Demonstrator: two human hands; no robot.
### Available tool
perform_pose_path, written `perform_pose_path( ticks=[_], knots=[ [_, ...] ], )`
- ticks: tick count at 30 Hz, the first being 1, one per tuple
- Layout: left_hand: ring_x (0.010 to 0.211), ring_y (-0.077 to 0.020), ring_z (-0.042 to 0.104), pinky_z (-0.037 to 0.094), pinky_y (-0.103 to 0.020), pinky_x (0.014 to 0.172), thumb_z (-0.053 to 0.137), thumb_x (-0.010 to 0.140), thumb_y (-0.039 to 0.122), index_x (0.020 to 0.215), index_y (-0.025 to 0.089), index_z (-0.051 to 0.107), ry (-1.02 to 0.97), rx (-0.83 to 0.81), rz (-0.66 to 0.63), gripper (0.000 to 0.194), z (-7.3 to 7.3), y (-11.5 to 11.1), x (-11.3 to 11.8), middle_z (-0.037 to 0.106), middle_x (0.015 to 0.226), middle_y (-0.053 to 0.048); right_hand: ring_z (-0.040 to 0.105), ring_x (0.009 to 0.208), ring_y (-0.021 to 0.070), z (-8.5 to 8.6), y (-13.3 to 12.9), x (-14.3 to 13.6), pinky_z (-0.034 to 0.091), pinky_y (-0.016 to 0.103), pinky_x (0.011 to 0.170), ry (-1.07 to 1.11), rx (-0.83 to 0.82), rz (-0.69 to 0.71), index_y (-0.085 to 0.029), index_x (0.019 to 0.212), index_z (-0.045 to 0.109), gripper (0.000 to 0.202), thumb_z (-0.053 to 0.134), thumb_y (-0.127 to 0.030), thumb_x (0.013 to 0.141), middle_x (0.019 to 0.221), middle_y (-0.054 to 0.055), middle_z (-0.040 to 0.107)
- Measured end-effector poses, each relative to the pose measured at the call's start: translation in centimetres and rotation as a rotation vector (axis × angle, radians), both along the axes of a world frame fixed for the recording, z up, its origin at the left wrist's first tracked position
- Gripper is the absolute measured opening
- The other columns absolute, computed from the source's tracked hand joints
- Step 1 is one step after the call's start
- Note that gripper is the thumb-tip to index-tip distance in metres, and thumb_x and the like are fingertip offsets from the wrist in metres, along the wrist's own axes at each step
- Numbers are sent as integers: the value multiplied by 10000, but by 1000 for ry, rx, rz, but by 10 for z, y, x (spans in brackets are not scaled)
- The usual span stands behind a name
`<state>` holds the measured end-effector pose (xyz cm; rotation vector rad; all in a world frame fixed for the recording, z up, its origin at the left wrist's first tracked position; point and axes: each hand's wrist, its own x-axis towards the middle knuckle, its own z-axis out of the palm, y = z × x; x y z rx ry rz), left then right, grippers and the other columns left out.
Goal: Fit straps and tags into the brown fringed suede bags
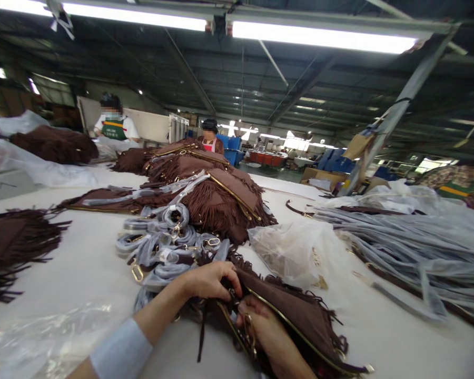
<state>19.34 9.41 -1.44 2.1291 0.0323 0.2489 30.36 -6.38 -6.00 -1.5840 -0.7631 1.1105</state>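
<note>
A brown fringed bag [290, 310] lies in front of me with its gold zipper edges parted. My left hand [213, 281] is closed at the bag's upper left end, thumb and fingers pinched beside a small metal fitting [232, 295]. Just below it, my right hand [263, 323] reaches into the bag's opening with its fingers curled together near the same fitting. What those fingertips hold is hidden. A gold clip [250, 332] hangs against the right hand. Coiled straps [164, 239] in grey wrapping, with gold clips, lie just beyond my left hand.
More fringed bags [217, 202] are heaped farther back. Another fringed piece [19, 242] lies at left, near clear plastic [51, 337]. A translucent bag of gold hardware [300, 252] and long wrapped straps [398, 252] lie on the right. Co-workers [116, 123] are across the white table [90, 237].
</note>
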Motion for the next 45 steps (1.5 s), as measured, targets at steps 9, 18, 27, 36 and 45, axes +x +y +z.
perform_pose_path(
  ticks=[9,18,27,36,45],
  knots=[
    [862,-156,563,429,-249,799,654,715,80,688,165,692,-66,73,93,97,6,-14,3,588,871,-6,444,563,142,19,-9,4,368,255,553,-129,124,-11,-208,680,553,308,637,-505,672,585,-34,529],
    [844,-157,524,405,-256,782,543,773,62,657,152,572,-212,343,297,150,57,-44,-6,563,865,-30,414,444,45,62,-46,22,336,139,431,163,132,179,-162,793,613,324,773,-432,713,559,-64,528],
    [485,-112,584,337,-164,363,464,816,279,809,177,490,36,-454,205,105,48,-67,3,622,678,7,678,803,138,74,-50,26,549,228,749,483,247,211,-131,888,704,310,874,-258,663,874,68,721],
    [487,-105,610,494,-181,475,675,618,241,761,100,643,41,-716,236,203,41,-57,8,670,609,-30,701,705,153,61,-41,22,566,245,666,177,316,65,-170,813,675,357,855,-445,674,782,26,732],
    [475,-130,617,487,-200,448,705,592,282,822,157,524,3,-778,283,318,39,-64,12,676,606,-14,666,542,155,67,-40,18,562,250,523,20,371,-101,-156,794,685,486,808,-601,642,641,18,692]
  ],
)
